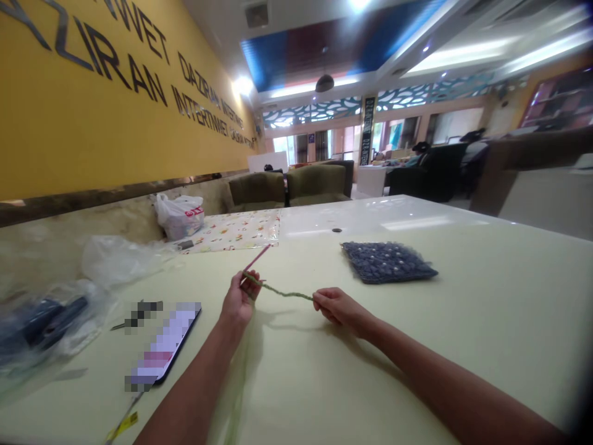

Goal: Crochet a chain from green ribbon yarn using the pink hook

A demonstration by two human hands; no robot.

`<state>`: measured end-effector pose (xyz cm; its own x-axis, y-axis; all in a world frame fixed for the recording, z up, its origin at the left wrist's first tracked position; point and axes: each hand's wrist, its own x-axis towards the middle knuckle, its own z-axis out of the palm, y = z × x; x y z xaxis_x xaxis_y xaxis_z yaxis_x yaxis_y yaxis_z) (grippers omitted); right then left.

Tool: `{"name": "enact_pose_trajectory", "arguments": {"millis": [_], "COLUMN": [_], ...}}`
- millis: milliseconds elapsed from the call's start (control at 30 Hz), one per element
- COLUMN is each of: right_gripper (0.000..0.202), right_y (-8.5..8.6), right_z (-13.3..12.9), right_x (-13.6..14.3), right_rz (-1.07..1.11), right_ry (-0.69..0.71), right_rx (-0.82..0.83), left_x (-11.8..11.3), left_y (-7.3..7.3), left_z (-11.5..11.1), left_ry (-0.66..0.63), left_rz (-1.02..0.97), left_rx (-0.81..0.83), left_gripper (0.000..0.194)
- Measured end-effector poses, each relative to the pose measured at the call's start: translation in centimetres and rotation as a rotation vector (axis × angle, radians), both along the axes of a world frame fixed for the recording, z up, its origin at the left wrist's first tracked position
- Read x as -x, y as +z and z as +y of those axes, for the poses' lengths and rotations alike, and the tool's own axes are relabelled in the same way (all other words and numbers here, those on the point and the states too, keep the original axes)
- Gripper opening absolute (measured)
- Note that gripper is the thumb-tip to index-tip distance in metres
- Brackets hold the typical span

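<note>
The pale bench point(296, 371) fills the near scene. On it, a dark blue knitted square point(389, 262) lies far right, a phone point(173, 340) near left. Between them, the left hand point(239, 300) and right hand point(341, 310) each pinch a green cord point(287, 293), strung above the bench. The left also grips a pink stick point(257, 258), perhaps a hook.

This looks like an internet café or similar lounge: the yellow wall point(115, 139) reads "DAZIRAN INTERTNWET". Green armchairs point(319, 183) and people point(420, 148) farther back suggest a public room.
</note>
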<state>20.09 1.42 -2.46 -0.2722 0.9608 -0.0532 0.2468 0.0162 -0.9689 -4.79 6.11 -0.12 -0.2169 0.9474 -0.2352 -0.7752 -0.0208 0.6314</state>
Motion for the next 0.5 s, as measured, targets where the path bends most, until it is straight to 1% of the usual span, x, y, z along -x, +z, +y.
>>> {"name": "enact_pose_trajectory", "arguments": {"millis": [133,200,300,400,500], "right_gripper": [0.033,0.033,0.029,0.02,0.021], "right_y": [0.1,0.2,0.2,0.1,0.1], "right_z": [0.4,0.7,0.9,0.5,-0.4], "right_x": [-0.5,-0.7,-0.6,0.2,1.4], "right_rz": [-0.039,-0.062,-0.089,-0.075,-0.024], "right_ry": [-0.061,-0.073,-0.105,-0.134,-0.082], "right_rx": [-0.056,-0.105,-0.237,-0.371,-0.411], "left_x": [-0.3,-0.5,-1.8,-3.7,-5.3], "left_y": [0.2,0.4,0.5,0.4,0.3], "left_z": [-0.3,-0.5,-1.5,-3.0,-4.7], "left_ry": [0.04,0.033,-0.048,-0.131,-0.21], "left_rz": [0.005,0.02,0.063,0.108,0.141], "left_rx": [-0.048,-0.063,-0.081,-0.107,-0.132], "left_gripper": [0.015,0.014,0.009,0.01,0.013]}}
